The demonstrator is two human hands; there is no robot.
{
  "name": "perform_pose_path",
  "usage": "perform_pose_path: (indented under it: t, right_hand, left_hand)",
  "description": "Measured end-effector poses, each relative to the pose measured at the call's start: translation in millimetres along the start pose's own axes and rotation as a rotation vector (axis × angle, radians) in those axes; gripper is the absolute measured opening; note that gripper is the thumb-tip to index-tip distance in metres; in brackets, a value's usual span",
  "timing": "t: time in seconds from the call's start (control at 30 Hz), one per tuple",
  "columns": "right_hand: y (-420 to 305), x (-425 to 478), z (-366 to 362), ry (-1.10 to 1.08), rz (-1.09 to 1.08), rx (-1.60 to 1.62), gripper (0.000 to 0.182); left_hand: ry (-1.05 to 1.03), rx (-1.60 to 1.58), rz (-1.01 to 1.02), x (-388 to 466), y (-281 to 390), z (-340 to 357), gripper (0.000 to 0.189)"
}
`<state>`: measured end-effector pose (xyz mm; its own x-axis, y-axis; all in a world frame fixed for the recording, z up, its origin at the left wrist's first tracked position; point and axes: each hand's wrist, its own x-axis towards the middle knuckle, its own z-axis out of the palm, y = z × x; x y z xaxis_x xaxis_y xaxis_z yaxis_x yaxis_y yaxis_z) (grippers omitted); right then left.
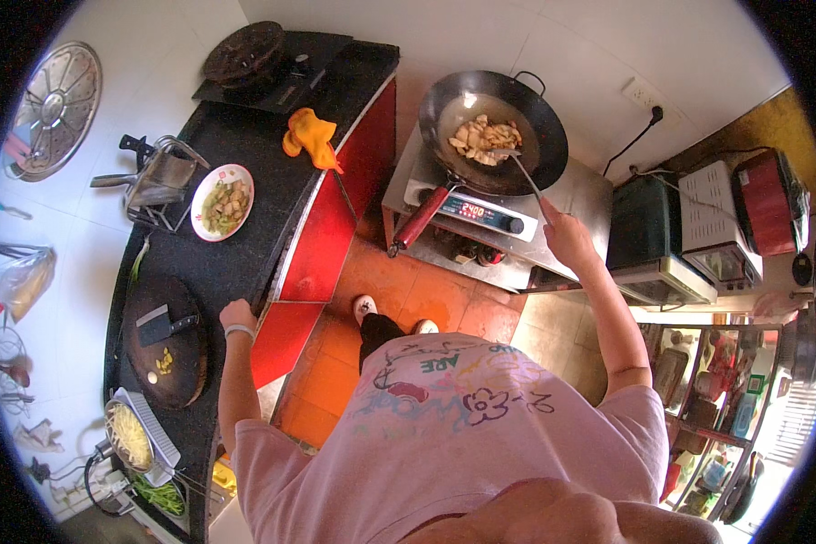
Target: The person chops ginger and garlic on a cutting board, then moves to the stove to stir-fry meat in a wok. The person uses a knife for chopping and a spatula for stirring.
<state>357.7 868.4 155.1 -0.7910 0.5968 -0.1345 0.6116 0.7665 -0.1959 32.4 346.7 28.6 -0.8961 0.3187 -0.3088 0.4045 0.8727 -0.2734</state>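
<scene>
My right hand (571, 239) grips the handle of a metal spatula (529, 178). The spatula's blade touches pieces of browned meat (484, 139) lying in shallow liquid or oil in a black wok (442, 160). This wok sits on an induction cooker (479, 213) with a lit display, and its red wooden handle (423, 219) points toward me. At the edge of the black countertop (262, 262), my left hand (238, 314) rests with curled fingers and nothing visible in it. Beside that hand is a round wooden chopping board (170, 381) bearing a cleaver (155, 326) and chopped yellowish bits (166, 360).
A bowl of cooked food (223, 204), a knife rack (166, 180) and an orange cloth (311, 138) are on the left counter. Shredded pale vegetable (128, 435) fills a bowl nearby. The cooker stands on a steel table (588, 197); ovens (707, 204) are at right. Orange tiles (387, 272) cover the floor.
</scene>
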Motion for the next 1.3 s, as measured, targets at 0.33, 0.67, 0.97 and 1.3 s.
perform_pose_path:
  t: [0.33, 0.67, 0.97, 1.3]
  right_hand:
    - [-9.4, -13.9, 11.4, -0.073, -0.084, 0.102, 0.049]
    - [-6.8, 12.5, 60.4, 0.058, -0.01, 0.153, 0.052]
    - [9.4, 40.2, 73.6, 0.077, 0.004, 0.144, 0.054]
    - [11.5, 19.7, 72.2, 0.018, 0.006, 0.054, 0.058]
  left_hand:
    - [-0.023, 0.046, -0.015, 4.5, -1.1, 5.1, 0.012]
    - [-0.03, 0.06, -0.032, 1.9, -1.0, 5.4, 0.011]
    - [-0.008, 0.074, 0.009, 2.9, 3.9, -1.5, 0.012]
    - [-0.003, 0.059, 0.015, 2.6, 1.1, 2.5, 0.012]
